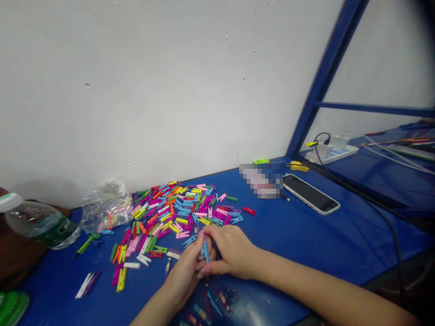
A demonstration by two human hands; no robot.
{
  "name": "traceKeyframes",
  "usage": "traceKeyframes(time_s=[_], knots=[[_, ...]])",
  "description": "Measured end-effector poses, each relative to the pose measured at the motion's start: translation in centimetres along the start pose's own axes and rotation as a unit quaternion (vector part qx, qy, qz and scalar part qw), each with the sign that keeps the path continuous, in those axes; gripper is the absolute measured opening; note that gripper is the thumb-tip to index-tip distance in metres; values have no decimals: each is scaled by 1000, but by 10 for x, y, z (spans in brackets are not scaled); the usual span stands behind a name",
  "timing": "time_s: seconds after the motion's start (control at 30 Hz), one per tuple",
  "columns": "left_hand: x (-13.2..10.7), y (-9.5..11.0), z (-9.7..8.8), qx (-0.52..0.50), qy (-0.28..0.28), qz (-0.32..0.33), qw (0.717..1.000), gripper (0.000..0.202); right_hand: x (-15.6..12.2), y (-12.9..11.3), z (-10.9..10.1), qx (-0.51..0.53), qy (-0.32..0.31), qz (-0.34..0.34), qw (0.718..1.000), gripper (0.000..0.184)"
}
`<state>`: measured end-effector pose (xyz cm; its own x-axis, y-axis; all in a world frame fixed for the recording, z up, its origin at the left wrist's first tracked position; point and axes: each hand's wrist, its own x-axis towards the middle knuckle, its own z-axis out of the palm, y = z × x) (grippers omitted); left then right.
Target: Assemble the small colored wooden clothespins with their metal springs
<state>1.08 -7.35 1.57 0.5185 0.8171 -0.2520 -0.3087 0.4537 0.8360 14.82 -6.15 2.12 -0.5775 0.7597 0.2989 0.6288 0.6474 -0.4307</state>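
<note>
My left hand (183, 276) and my right hand (231, 251) meet low in the middle of the view. Their fingers pinch a small blue wooden clothespin (205, 251) standing nearly upright between them, partly hidden by my fingertips. Just beyond my hands lies a loose heap of mini clothespins (173, 213) in pink, yellow, orange, green, blue and white. Several dark-toned clothespins (214, 303) lie scattered on the blue tabletop (282, 240) near my wrists.
A plastic water bottle (41, 222) lies at the left, next to a crumpled clear bag (107, 206). A smartphone (310, 194) and a pixelated object (261, 181) sit against the white wall (136, 90). A blue metal frame (326, 77) rises at the right, and a dark cable (374, 213) crosses the table.
</note>
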Motion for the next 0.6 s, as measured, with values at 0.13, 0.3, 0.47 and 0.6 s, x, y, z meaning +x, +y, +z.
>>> traceKeyframes(time_s=[0.13,0.3,0.47,0.6], knots=[[0,2,0,42,-4,-11,999,46,0,-1,-1,11,-14,8,1000,61],[3,2,-6,142,68,5,987,45,1,1,-1,11,-7,7,1000,59],[6,3,-8,152,103,20,983,44,2,2,-2,-3,-15,4,1000,60],[6,6,-8,175,102,43,978,43,2,2,-3,-8,-17,0,1000,60]])
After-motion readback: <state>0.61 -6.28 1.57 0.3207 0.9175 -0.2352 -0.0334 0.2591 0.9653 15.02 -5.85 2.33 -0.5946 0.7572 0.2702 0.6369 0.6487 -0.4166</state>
